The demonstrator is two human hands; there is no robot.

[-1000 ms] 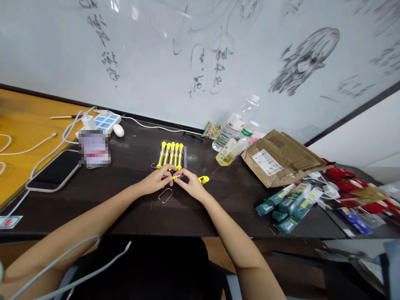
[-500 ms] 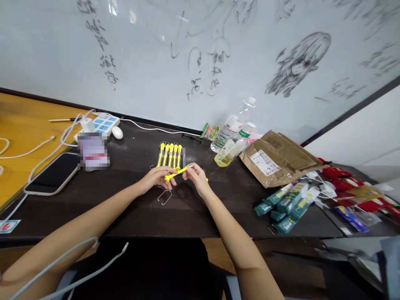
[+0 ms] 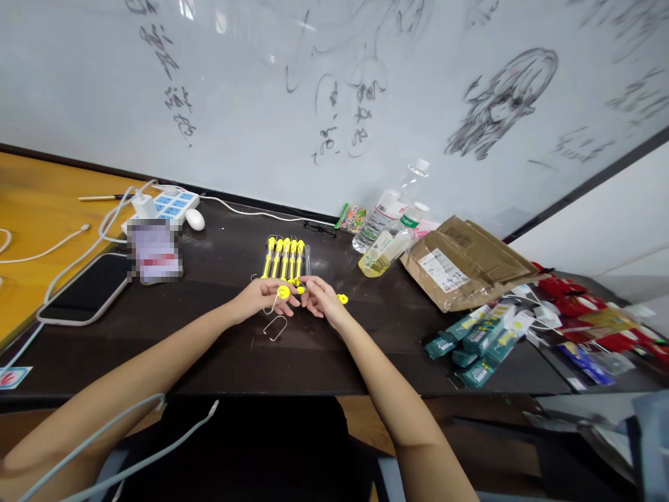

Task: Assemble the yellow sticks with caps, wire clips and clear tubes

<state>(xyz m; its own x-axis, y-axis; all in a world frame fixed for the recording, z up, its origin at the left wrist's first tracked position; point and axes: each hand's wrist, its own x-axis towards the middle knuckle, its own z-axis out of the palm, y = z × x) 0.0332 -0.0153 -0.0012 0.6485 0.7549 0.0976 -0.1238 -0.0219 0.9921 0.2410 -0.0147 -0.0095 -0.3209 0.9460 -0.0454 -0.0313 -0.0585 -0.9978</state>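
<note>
My left hand and my right hand meet over a dark table. The left fingers pinch a small yellow piece with a thin wire hanging from it. The right fingers are curled close beside it; what they hold, if anything, I cannot make out. Just behind the hands lies a row of several yellow tools in clear tubes. A loose bent wire lies in front of the hands, and a small yellow part sits right of my right hand.
A phone, a power strip with white cables and a white mouse-like object lie at the left. Plastic bottles, a brown parcel and green packets lie at the right. A whiteboard rises behind.
The long yellow tool held between both hands half a second ago is no longer stretched between them. The hands have drawn together, and only a small yellow piece shows at the left fingertips.
</note>
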